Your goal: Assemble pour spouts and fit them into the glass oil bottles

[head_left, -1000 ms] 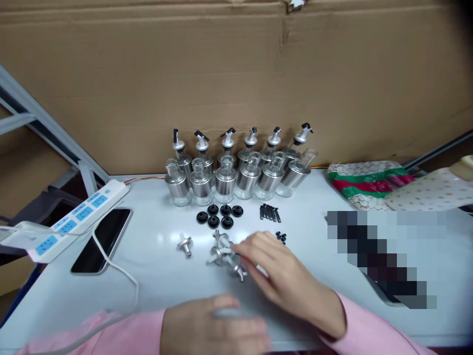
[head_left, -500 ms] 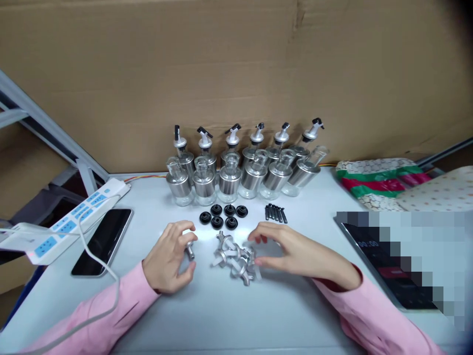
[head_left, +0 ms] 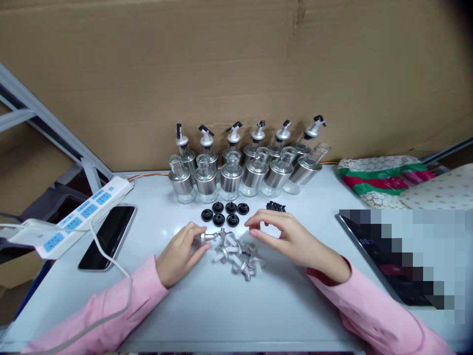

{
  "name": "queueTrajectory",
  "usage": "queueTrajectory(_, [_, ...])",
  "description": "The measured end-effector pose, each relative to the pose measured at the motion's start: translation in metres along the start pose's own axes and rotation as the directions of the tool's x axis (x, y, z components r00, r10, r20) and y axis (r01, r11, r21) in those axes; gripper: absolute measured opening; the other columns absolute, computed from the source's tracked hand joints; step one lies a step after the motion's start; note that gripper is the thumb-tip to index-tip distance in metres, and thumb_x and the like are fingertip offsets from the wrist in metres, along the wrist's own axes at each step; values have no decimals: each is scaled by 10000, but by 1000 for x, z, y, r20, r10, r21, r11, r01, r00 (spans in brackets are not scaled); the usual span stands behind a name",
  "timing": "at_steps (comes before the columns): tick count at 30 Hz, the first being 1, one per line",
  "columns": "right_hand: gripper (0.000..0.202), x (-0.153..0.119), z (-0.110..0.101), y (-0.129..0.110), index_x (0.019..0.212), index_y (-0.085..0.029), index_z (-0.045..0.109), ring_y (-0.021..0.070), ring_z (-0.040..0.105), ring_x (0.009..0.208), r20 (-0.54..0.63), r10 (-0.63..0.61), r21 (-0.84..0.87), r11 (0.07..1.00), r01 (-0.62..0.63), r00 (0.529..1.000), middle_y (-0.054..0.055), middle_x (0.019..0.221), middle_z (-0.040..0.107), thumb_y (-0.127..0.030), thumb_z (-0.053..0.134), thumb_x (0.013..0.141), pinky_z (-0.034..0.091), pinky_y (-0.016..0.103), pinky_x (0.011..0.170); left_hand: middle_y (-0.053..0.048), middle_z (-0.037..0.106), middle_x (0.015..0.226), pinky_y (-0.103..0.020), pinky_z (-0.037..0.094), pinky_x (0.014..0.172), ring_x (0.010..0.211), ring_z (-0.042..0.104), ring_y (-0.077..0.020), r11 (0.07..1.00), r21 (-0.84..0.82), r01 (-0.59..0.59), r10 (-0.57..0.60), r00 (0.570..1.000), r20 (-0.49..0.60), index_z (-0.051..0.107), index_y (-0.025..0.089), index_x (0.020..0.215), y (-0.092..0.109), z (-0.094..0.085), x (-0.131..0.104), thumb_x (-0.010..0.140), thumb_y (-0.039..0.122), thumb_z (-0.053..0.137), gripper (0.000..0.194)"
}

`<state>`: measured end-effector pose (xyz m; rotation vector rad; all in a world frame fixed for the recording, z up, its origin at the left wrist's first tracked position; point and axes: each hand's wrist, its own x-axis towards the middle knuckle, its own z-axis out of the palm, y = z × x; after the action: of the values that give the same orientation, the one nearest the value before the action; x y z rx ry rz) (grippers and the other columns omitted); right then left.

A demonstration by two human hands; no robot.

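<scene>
My left hand (head_left: 183,254) holds a silver pourer spout (head_left: 210,237) at its fingertips, with the thumb a little below. The narrow end points right, towards a loose pile of silver pourer spouts (head_left: 236,250) on the table. Above the right side of that pile is my right hand (head_left: 283,234), its fingers curved and thumb slightly apart, with nothing visible between them. Several black round stoppers (head_left: 219,219) lie just beyond the pile. Small black spout caps (head_left: 275,206) sit in a row behind my right hand, which partly hides them.
Two rows of glass-and-steel bottles (head_left: 231,181) stand at the back; the rear ones carry pourers. A power strip (head_left: 86,212) and a phone (head_left: 108,239) lie left, with a white cable crossing my left sleeve. On the right are a tablet-like device (head_left: 384,266) and patterned bags (head_left: 384,180).
My left hand has moved right towards the pile, and its spout has turned from upright to nearly level. My right hand has risen slightly away from the pile, its fingers drawing closer together.
</scene>
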<state>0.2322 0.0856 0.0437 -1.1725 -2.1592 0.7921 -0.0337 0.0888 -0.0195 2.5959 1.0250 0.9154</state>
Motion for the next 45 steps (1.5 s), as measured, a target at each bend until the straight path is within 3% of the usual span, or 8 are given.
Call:
queueTrajectory(4, [178, 9, 19, -7, 785, -192, 644, 147, 628, 665, -102, -21, 66, 997, 28, 995, 25, 734, 688, -353, 604, 849, 489, 261, 650, 5, 492, 725, -248, 449, 553, 632, 510, -141, 998, -1, -60, 58, 963, -263, 451, 173, 1006, 19, 18, 18, 895, 313, 546, 203])
queueTrajectory(10, [116, 7, 40, -2, 829, -184, 637, 149, 624, 650, -354, 97, 130, 990, -54, 930, 32, 759, 704, -299, 641, 819, 483, 263, 613, 1, 493, 715, -266, 420, 568, 649, 462, -146, 984, 10, -181, 175, 936, -305, 471, 161, 1003, 27, 32, 38, 884, 234, 567, 169])
queueTrajectory(19, [120, 0, 32, 0, 763, -186, 693, 142, 623, 603, -208, 282, 486, 861, -152, 936, 13, 676, 693, -305, 674, 771, 493, 247, 573, 21, 465, 728, -256, 423, 587, 657, 447, -128, 962, -35, -272, 245, 908, -341, 495, 210, 1040, 33, 33, 44, 849, 120, 602, 237])
queueTrajectory(28, [96, -1, 24, 4, 767, -188, 704, 152, 665, 651, -265, 227, 474, 877, -78, 937, 32, 736, 729, -283, 688, 770, 527, 242, 602, -36, 509, 873, -270, 428, 638, 763, 493, -158, 963, -187, -192, 127, 942, -311, 396, 202, 1218, 27, 38, 37, 902, 458, 489, 417])
queueTrajectory(32, [63, -1, 26, 5, 791, -198, 704, 138, 661, 651, -250, 160, 414, 909, -44, 955, 16, 728, 725, -241, 659, 804, 513, 226, 610, -56, 536, 956, -282, 417, 695, 810, 518, -155, 974, -123, -190, 164, 967, -194, 434, 206, 1192, 28, 35, 39, 939, 450, 403, 352])
queueTrajectory(38, [85, -3, 26, 8, 835, -206, 691, 147, 675, 704, -278, 80, 282, 959, 1, 957, 25, 792, 730, -247, 618, 846, 525, 241, 663, -52, 580, 959, -287, 368, 705, 801, 529, -132, 957, -98, -274, 254, 951, -174, 476, 175, 1089, 27, 33, 41, 953, 413, 402, 284])
queueTrajectory(42, [172, -8, -8, 20, 967, -209, 684, 158, 683, 706, -221, 46, 104, 994, -23, 974, 42, 823, 734, -254, 537, 891, 527, 262, 663, -32, 556, 889, -289, 384, 725, 797, 505, -133, 968, -140, -210, 172, 955, -243, 490, 173, 1042, 27, 35, 40, 934, 347, 479, 205])
queueTrajectory(45, [154, -16, -39, 35, 823, -208, 709, 189, 656, 709, -215, 72, -160, 981, -108, 974, 55, 773, 713, -288, 579, 849, 511, 310, 673, -22, 528, 853, -290, 397, 727, 795, 488, -138, 962, -174, -211, 154, 944, -291, 485, 169, 1035, 27, 37, 40, 922, 350, 504, 215])
